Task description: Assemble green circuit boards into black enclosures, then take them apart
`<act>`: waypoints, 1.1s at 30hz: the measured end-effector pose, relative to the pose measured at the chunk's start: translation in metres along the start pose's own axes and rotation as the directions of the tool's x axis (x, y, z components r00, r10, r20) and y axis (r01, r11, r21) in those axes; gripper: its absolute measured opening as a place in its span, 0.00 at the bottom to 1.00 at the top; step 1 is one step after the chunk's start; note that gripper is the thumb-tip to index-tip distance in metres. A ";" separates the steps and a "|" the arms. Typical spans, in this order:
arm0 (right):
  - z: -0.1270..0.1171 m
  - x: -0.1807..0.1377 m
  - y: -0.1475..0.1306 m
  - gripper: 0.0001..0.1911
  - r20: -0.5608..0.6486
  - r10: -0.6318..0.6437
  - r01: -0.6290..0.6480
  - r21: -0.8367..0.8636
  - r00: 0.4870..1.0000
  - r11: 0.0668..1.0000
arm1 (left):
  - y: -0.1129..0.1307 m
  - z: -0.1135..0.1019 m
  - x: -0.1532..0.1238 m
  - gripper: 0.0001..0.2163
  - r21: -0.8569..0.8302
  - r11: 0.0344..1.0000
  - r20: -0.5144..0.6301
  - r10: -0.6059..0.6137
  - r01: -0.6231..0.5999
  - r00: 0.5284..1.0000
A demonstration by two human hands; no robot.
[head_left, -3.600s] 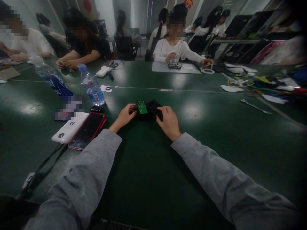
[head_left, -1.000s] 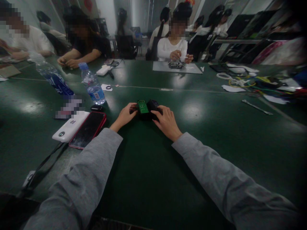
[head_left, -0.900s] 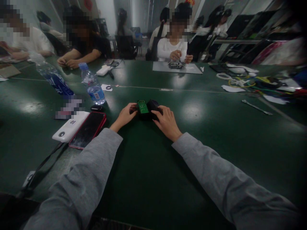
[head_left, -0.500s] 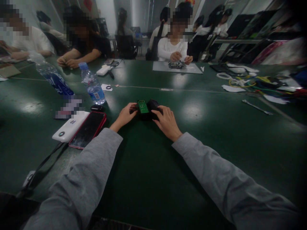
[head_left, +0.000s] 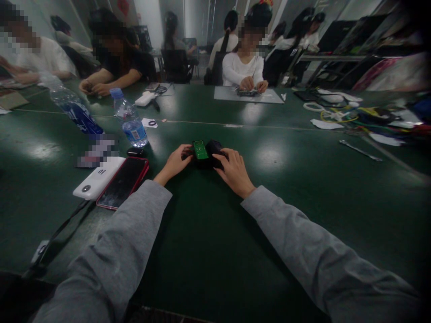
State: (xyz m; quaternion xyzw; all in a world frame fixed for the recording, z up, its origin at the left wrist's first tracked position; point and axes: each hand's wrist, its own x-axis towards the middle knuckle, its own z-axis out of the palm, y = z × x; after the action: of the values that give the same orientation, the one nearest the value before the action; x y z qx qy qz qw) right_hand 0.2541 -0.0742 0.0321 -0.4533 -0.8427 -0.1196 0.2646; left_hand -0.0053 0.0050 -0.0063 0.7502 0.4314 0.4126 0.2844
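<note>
A small black case with a green circuit board (head_left: 201, 151) facing up stands on the green table in front of me. My left hand (head_left: 175, 164) grips the left side of this case, thumb and fingers bent around its edge. Close against the board's right side is a dark box-like piece (head_left: 213, 146), tilted slightly. My right hand (head_left: 234, 169) is closed on that piece, fingers over its right side and thumb at the near edge. Whether the two black parts are joined is too dark to tell.
Left of my hands lie a red-edged phone (head_left: 124, 181), a white power bank (head_left: 92, 186) and a small black case (head_left: 135, 152). Two water bottles stand behind; one is this small one (head_left: 131, 121). A wrench (head_left: 360, 150) and cables (head_left: 340, 114) lie right. Co-workers sit opposite.
My hands and the black parts have stayed almost exactly where they were. Across the table, a co-worker's hands have shifted slightly lower over the grey mat.
</note>
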 end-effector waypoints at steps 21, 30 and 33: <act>0.005 0.000 0.004 0.21 -0.022 0.046 -0.045 0.045 0.999 0.998 | -0.003 0.000 0.000 0.19 0.001 1.000 -0.001 0.016 -0.016 1.000; 0.004 0.000 0.004 0.19 0.008 0.006 -0.006 0.044 1.000 0.999 | 0.001 0.000 0.000 0.19 0.012 1.000 0.001 0.003 -0.003 1.000; 0.004 0.000 0.004 0.18 0.010 0.003 -0.003 0.056 1.000 0.998 | -0.001 0.000 0.000 0.20 0.010 1.000 0.001 0.008 -0.008 1.000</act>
State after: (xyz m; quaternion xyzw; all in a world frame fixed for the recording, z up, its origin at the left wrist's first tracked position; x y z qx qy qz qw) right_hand 0.2562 -0.0708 0.0286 -0.4475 -0.8463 -0.0933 0.2734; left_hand -0.0056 0.0053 -0.0067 0.7536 0.4304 0.4110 0.2792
